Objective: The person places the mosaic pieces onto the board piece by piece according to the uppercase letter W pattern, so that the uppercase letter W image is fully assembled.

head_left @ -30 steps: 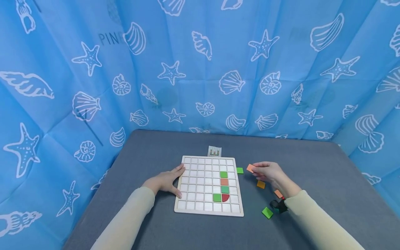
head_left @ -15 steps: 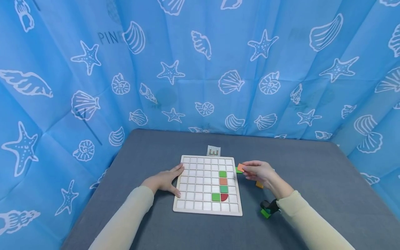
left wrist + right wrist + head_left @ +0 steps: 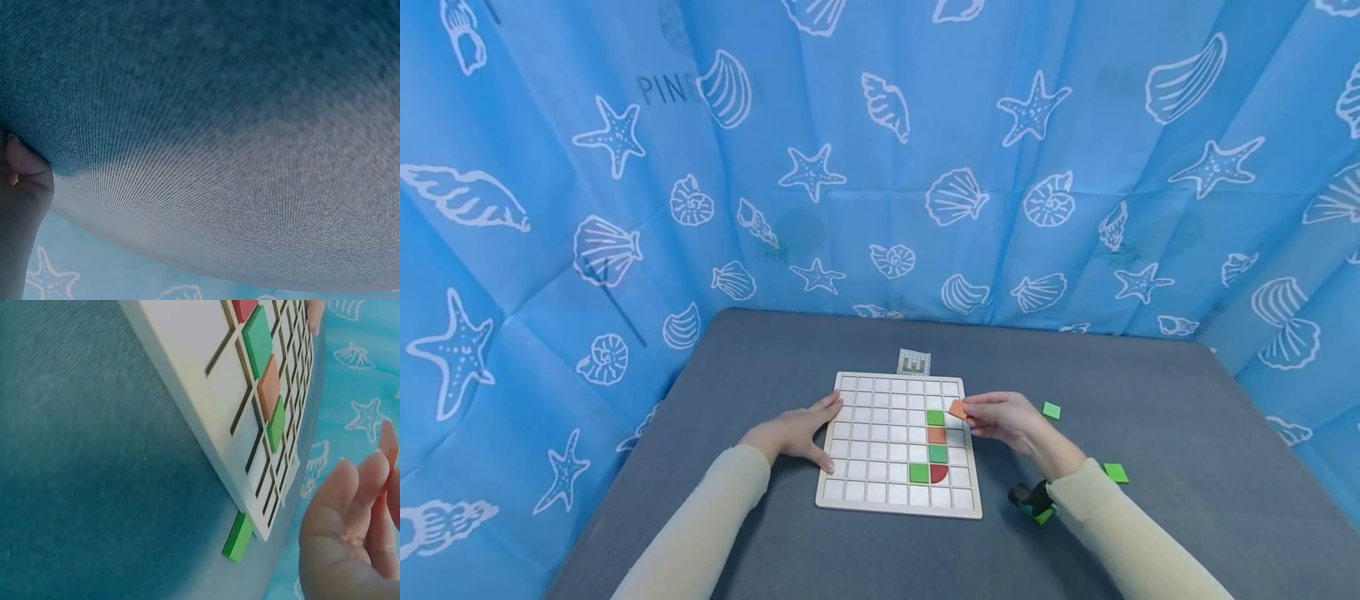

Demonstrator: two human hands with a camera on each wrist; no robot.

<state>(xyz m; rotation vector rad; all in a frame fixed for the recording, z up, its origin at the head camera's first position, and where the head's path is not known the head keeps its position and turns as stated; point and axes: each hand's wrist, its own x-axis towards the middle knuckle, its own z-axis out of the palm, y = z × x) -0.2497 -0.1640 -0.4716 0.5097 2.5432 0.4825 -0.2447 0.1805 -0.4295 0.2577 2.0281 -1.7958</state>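
My right hand [image 3: 1009, 423] pinches a square orange tile [image 3: 958, 409] between thumb and fingers, over the right edge of a white gridded board [image 3: 895, 507]. In the right wrist view the same orange tile [image 3: 389, 447] stands tilted at the fingertips. My left hand [image 3: 793, 435] rests against the board's left edge with fingers and thumb spread. On the board, a green tile [image 3: 935, 417], an orange one, a teal one [image 3: 937, 453] and a red quarter-round tile [image 3: 938, 473] form a column. Another green tile [image 3: 919, 472] lies left of the red one.
Beyond the board lies a small pattern card [image 3: 913, 362]. Loose green tiles [image 3: 1052, 410] lie on the grey table [image 3: 1120, 392] around my right forearm. One green tile [image 3: 238, 537] sits by the board's corner in the right wrist view. A blue shell-patterned curtain [image 3: 880, 167] hangs behind.
My right hand has moved left with the orange tile, from beside the board to over its right edge. My left hand stays at the board's left edge.
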